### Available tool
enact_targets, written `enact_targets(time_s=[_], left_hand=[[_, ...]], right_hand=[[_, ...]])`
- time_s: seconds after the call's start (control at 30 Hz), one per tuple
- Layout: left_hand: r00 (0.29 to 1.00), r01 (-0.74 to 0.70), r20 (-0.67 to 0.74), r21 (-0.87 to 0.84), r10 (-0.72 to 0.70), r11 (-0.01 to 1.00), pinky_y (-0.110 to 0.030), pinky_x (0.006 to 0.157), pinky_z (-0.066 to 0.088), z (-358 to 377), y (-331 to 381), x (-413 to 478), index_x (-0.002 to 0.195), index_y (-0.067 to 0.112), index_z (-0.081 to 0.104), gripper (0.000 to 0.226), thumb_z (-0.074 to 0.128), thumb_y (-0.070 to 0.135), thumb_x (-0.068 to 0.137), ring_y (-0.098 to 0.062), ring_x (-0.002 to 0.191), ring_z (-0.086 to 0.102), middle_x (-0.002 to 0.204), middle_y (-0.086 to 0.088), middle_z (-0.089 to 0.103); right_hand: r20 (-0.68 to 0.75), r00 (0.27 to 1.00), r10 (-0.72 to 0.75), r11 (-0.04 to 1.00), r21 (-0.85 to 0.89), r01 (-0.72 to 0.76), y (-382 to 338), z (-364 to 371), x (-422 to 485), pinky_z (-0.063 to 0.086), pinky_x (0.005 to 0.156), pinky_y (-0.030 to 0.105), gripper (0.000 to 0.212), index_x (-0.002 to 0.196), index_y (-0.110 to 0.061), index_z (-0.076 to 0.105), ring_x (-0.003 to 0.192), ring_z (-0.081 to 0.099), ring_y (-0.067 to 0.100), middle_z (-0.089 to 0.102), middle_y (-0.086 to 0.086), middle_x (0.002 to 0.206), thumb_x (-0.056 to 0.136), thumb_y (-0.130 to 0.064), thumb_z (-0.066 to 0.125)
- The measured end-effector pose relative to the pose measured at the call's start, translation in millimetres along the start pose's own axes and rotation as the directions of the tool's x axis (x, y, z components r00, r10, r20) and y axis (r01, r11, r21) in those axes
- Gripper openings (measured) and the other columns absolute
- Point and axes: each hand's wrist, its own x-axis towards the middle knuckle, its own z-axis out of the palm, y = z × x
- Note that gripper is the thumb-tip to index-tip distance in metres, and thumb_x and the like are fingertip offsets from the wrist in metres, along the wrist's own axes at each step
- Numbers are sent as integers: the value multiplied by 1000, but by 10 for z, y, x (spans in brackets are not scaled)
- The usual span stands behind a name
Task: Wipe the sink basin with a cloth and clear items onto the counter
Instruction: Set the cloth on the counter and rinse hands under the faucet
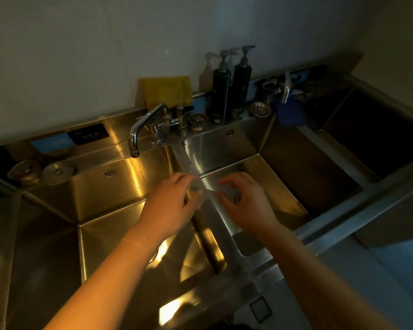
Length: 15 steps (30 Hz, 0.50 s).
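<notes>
Head view: both hands (171,203) (244,203) over the sink divider (215,222), perhaps empty

Yellow cloth (168,91) draped behind steel sink (119,186)

A yellow cloth (167,91) hangs at twelve o'clock, two black pump bottles (231,91) with grey tops at one, and the steel sink basin (119,186) glows golden under warm light.

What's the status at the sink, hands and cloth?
Left hand and right hand empty, fingers curled, over the divider. Yellow cloth untouched on back ledge. Nothing blocking.
</notes>
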Motion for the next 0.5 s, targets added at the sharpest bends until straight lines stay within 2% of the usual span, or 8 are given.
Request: enact_targets(time_s=[0.17, 0.33, 0.43, 0.5], left_hand=[[1000, 4, 13, -37, -3, 999, -34, 93, 43, 181, 118, 172, 129, 27, 49, 39, 47, 42, 93, -19, 118, 48, 132, 1, 49], [999, -32, -16, 11, 32, 999, -25, 80, 40, 246, 255, 370, 127, 29, 49, 37, 44, 44, 93, -15, 111, 51, 129, 4, 50], [998, -55, -41, 56, 57, 997, -30, 82, 45, 366, 468, 541, 127, 28, 50, 38, 45, 44, 92, -17, 108, 53, 124, 2, 53], [998, -15, -62, 51, 18, 999, -34, 85, 47, 494, 641, 672, 126, 29, 49, 38, 46, 45, 91, -18, 108, 54, 123, 3, 54]], right_hand=[[-21, 998, 54, 998, -13, -54, 140, -115, 49, 43, 73, 12, 18, 104, -29, 59, 89, 51, -6, 49, -17, 104, 88, -35, 59], [-4, 998, 59, 998, 1, -59, 246, -267, 232, 38, 69, 10, 18, 103, -30, 59, 88, 49, -6, 53, -12, 105, 89, -40, 54], [-44, 999, -4, 1000, 18, 5, 420, -453, 361, 35, 71, 3, 16, 100, -20, 65, 83, 50, -5, 58, -6, 99, 89, -31, 60], [-59, 997, -45, 999, 27, 47, 598, -621, 444, 35, 75, 4, 15, 98, -15, 66, 84, 52, -1, 60, -2, 97, 88, -26, 62]])
